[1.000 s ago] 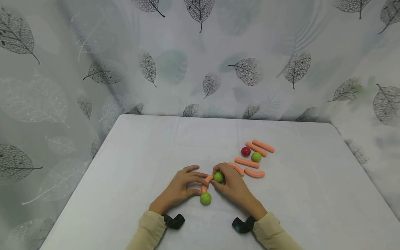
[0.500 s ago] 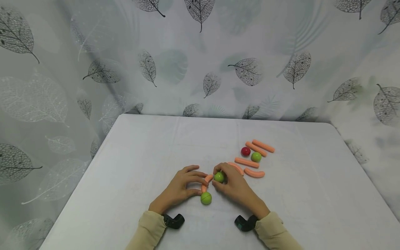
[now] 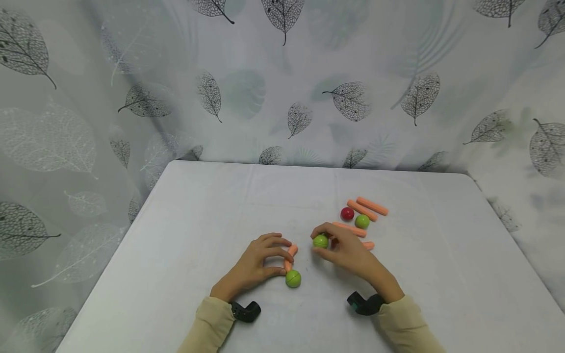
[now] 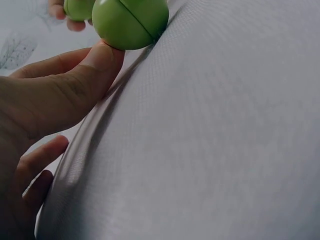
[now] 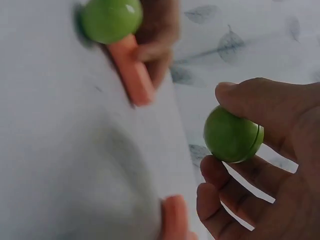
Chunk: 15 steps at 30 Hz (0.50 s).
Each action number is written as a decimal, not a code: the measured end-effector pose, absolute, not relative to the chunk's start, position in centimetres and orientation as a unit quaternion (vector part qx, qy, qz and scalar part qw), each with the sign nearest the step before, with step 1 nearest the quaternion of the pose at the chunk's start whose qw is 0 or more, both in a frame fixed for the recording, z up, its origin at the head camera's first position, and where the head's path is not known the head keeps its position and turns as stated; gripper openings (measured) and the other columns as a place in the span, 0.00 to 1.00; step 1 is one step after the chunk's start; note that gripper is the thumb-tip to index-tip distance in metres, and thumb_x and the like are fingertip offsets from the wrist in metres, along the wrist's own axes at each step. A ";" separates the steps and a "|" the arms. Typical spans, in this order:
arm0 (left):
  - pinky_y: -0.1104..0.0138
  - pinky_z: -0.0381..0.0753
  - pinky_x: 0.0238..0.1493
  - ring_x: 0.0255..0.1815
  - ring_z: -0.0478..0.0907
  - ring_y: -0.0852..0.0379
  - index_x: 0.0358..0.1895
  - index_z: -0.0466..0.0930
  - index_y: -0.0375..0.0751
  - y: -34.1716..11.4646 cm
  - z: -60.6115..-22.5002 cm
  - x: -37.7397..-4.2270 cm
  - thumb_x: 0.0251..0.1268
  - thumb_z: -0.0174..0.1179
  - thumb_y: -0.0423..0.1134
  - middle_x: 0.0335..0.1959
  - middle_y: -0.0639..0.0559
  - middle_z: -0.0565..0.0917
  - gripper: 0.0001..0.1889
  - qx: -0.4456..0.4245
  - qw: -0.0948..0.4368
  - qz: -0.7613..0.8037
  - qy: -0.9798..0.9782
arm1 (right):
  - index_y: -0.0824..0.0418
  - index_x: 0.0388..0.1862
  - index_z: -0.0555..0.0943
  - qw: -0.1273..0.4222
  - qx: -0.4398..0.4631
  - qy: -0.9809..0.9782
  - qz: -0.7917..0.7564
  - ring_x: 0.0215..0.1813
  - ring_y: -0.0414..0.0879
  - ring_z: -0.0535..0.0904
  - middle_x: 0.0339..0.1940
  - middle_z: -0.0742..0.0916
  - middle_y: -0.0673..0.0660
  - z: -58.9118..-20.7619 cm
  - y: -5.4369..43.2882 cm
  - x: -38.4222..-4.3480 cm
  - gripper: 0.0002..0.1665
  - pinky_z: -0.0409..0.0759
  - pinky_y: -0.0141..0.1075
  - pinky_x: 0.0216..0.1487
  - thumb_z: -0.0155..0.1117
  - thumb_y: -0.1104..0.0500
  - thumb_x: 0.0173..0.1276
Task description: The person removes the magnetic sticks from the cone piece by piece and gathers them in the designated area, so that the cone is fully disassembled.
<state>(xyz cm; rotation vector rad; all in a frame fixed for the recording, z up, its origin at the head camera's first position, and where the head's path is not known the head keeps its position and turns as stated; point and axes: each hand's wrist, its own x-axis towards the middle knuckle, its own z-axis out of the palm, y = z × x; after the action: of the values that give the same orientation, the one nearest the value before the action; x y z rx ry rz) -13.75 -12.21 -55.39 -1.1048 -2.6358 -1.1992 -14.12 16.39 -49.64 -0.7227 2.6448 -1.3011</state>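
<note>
My left hand grips a slightly curved orange stick on the white table, fingers on one side and thumb near its lower end. A green ball with a seam line sits at that near end; in the left wrist view the thumb tip lies right at this ball. To the right, my right hand pinches a second green ball between thumb and fingers. The right wrist view shows this ball apart from the far end of the stick.
Beyond my right hand lie two straight orange sticks, a red ball and another green ball. Further orange sticks lie partly behind that hand. A leaf-print curtain hangs behind the white table.
My right hand has drawn its green ball away from the stick's far end, to the right and slightly back. The left hand stays put; the near ball has shifted very slightly.
</note>
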 end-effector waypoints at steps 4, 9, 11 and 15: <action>0.44 0.69 0.75 0.75 0.71 0.44 0.45 0.90 0.59 -12.2 -55.3 -13.7 0.54 0.78 0.47 0.64 0.54 0.83 0.14 -0.349 0.013 -0.387 -0.853 | 0.51 0.54 0.82 0.050 -0.209 0.875 -0.434 0.44 0.43 0.78 0.48 0.86 0.45 -48.3 18.2 -14.4 0.16 0.80 0.33 0.45 0.75 0.57 0.69; 0.43 0.68 0.75 0.76 0.70 0.45 0.43 0.89 0.59 -12.2 -55.3 -13.6 0.54 0.78 0.48 0.65 0.54 0.83 0.13 -0.341 0.007 -0.393 -0.854 | 0.52 0.55 0.82 0.035 -0.192 0.873 -0.446 0.47 0.44 0.80 0.50 0.85 0.48 -47.2 20.6 -14.7 0.16 0.80 0.31 0.48 0.73 0.56 0.71; 0.43 0.68 0.74 0.76 0.71 0.45 0.43 0.89 0.59 -12.2 -55.3 -13.6 0.54 0.78 0.47 0.65 0.54 0.82 0.13 -0.341 0.009 -0.397 -0.852 | 0.53 0.56 0.82 0.026 -0.184 0.875 -0.447 0.51 0.41 0.80 0.55 0.85 0.51 -46.9 21.7 -14.8 0.15 0.80 0.30 0.48 0.72 0.57 0.72; 0.44 0.70 0.73 0.74 0.72 0.46 0.43 0.89 0.58 -12.2 -55.2 -13.6 0.53 0.78 0.47 0.65 0.53 0.82 0.13 -0.346 0.017 -0.400 -0.848 | 0.51 0.58 0.82 0.003 -0.163 0.888 -0.429 0.59 0.30 0.76 0.65 0.84 0.53 -46.4 23.6 -14.9 0.16 0.79 0.25 0.52 0.71 0.57 0.73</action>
<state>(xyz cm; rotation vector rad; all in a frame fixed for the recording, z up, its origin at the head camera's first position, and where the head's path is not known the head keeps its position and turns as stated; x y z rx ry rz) -13.56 -12.25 -55.20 -1.0756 -2.6361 -1.2433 -14.90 23.57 -46.45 -0.5099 2.7855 -1.3458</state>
